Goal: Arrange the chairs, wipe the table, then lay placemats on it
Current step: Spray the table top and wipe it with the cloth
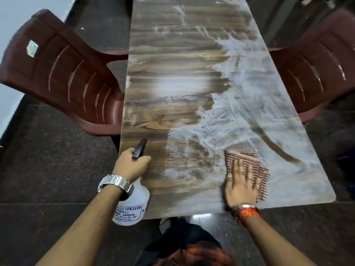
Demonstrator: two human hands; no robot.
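A long wood-grain table runs away from me, with white wet smears over its right half. My left hand grips a clear spray bottle with a black nozzle, held over the table's near left corner. My right hand lies flat with fingers spread on a brown checked cloth, pressing it onto the table near the right front corner. One maroon plastic chair stands at the table's left side and another maroon chair at its right side. No placemats are in view.
Dark stone floor surrounds the table. A pale wall runs along the far left. My legs show below the table's near edge. Dark furniture or fittings stand at the top right, too blurred to identify.
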